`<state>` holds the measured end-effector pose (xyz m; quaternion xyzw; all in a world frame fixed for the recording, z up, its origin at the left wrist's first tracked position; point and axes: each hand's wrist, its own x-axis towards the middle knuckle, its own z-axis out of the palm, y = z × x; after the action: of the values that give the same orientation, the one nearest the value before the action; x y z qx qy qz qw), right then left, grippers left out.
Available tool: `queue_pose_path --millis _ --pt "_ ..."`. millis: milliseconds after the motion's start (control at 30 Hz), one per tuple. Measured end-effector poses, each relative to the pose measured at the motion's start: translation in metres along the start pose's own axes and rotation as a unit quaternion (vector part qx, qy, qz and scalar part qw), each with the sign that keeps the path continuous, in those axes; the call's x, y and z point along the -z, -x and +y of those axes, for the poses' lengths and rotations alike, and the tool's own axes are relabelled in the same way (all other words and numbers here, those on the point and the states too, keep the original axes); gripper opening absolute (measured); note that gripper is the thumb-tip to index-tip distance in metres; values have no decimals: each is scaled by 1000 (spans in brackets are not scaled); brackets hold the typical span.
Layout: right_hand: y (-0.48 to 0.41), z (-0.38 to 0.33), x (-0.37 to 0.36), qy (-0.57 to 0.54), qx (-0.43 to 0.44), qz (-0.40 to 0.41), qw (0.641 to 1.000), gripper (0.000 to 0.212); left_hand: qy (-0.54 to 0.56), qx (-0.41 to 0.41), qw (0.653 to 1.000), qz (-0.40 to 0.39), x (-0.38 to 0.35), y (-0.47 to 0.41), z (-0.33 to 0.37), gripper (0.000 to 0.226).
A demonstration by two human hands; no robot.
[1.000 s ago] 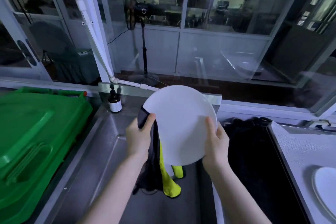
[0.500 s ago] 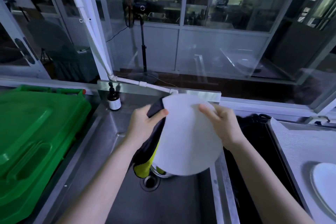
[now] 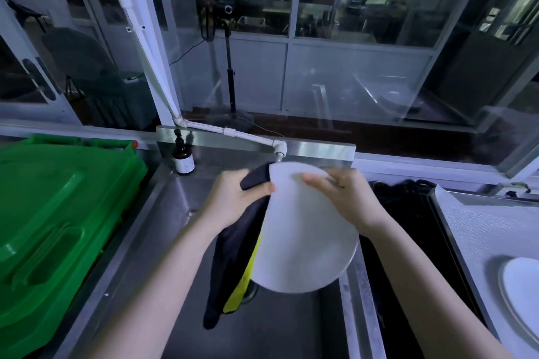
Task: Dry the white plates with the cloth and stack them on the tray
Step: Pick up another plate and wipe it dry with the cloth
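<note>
White plate (image 3: 303, 242) tipped further forward; left hand (image 3: 233, 201) pinches cloth (image 3: 233, 256) against rim, right hand (image 3: 347, 198) grips rim.

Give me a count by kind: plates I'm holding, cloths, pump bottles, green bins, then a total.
Plates held: 1, the white plate, between the left hand and the right hand
Cloths: 1, the dark and yellow cloth, under the left hand at the plate's rim
Pump bottles: 1, the brown bottle
Green bins: 1, the green bin
Total: 4
</note>
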<state>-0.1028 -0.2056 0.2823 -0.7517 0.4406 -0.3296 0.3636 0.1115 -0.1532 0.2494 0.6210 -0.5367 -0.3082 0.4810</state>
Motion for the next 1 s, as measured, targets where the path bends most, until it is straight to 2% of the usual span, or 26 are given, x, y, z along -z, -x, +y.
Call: queue_pose_path --millis 67,133,200,233,267,333,433,500,567,600,633,700,733,800,867,900,933,1000 --pt "5 3 -5 -139 -77 114 981 53 90 49 987 124 -5 9 3 25" --pt "12 6 -26 -269 -152 234 922 53 160 131 954 217 -17 17 8 20" --pt "20 11 -48 -322 -208 280 880 45 188 176 933 251 -24 21 5 23" --pt "22 16 -52 -315 -215 264 886 41 191 183 932 247 -23 21 2 21" --pt "25 18 -50 -292 -207 226 906 37 190 186 934 237 -20 20 -1 19" --pt "24 21 -30 -233 -136 139 953 28 179 175 944 215 -9 16 -5 18" --pt "7 11 6 -116 -37 1 993 17 87 68 986 124 3 5 -4 28" --pt "-6 1 8 11 4 -83 996 32 -20 -6 999 29 1 1 5 48" --pt "-12 -2 0 106 28 -111 988 69 -68 -36 997 -26 -4 0 11 62" --pt "-12 -1 -2 114 33 -105 987 79 -70 -37 996 -36 -5 -1 11 67" --pt "-11 0 -2 95 35 -91 991 74 -67 -29 997 -34 -6 -2 10 73" --pt "-4 1 3 4 8 -37 999 49 -33 -3 999 13 -4 -1 4 72" --pt "1 1 1 -62 -19 7 998 44 12 21 998 56 -5 1 3 59" --pt "9 6 -13 -212 -89 130 964 48 128 92 974 161 -11 9 2 32" --pt "16 10 -36 -318 -161 233 905 56 193 184 931 248 -21 18 7 30" --pt "19 12 -46 -339 -185 252 887 58 202 205 921 263 -24 20 5 30" --pt "22 15 -50 -340 -189 252 886 58 210 211 919 258 -24 20 2 28" --pt "23 19 -42 -291 -153 199 923 58 217 199 927 233 -17 16 -2 22"
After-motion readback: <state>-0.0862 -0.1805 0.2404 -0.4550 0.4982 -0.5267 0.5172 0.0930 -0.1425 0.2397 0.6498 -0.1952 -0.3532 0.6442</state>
